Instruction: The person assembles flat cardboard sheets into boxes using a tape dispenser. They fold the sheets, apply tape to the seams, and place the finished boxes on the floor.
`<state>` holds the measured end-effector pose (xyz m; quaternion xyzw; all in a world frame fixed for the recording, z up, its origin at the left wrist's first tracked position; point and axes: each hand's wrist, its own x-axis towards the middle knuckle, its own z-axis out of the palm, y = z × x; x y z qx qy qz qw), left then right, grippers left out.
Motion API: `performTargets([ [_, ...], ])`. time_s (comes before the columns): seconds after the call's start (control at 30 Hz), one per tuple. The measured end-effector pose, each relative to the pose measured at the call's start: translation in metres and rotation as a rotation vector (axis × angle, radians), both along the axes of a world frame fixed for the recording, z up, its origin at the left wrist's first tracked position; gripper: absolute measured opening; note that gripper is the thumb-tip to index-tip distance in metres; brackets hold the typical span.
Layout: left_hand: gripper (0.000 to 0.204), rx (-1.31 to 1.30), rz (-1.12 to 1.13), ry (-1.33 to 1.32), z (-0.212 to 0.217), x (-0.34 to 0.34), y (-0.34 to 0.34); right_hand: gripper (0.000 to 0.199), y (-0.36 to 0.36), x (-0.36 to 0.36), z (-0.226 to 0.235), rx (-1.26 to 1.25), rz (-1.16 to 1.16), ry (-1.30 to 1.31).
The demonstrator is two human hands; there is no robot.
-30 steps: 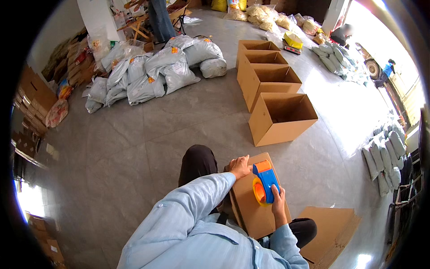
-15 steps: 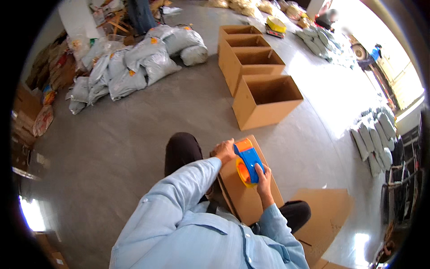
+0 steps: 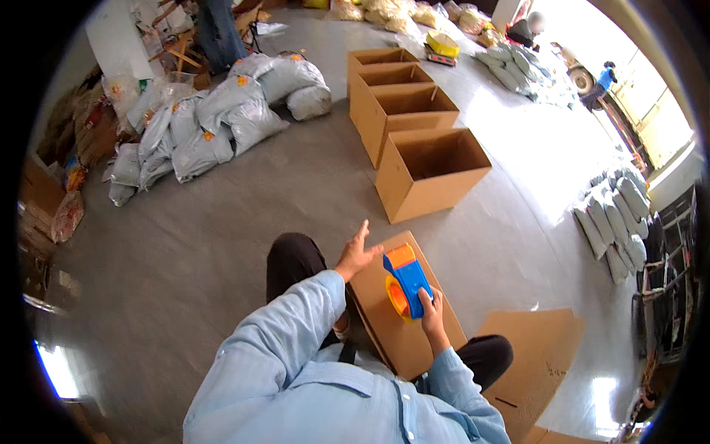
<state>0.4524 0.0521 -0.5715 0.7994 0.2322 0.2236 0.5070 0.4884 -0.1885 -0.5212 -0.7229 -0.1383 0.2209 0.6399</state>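
A cardboard box (image 3: 425, 344) stands between my knees, its long panel facing up. My right hand (image 3: 435, 317) grips a blue and orange tape dispenser (image 3: 411, 285) over this panel. A roll of yellow tape (image 3: 396, 296) with an orange hub sits on the dispenser's left side. Off the box's left edge, my left hand (image 3: 357, 255) is open with its fingers spread, holding nothing. Whether the dispenser touches the cardboard I cannot tell.
Several open, empty cardboard boxes (image 3: 433, 200) stand in a row ahead. Grey plastic sacks (image 3: 214, 118) are heaped at the left, more sacks (image 3: 614, 218) at the right. A flat cardboard sheet (image 3: 536, 362) lies by my right knee. A person (image 3: 216, 33) stands at the far left.
My left hand has come away from the box's far left edge and its fingers have spread. The tape dispenser in my right hand has shifted slightly nearer to me.
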Motion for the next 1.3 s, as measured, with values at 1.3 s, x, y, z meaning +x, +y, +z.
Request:
performTargets([
  [1.3, 0.037, -1.043, -0.283, 0.27, 0.06, 0.006, 0.001, 0.041, 0.004, 0.003, 0.022, 0.127, 0.178, 0.0],
])
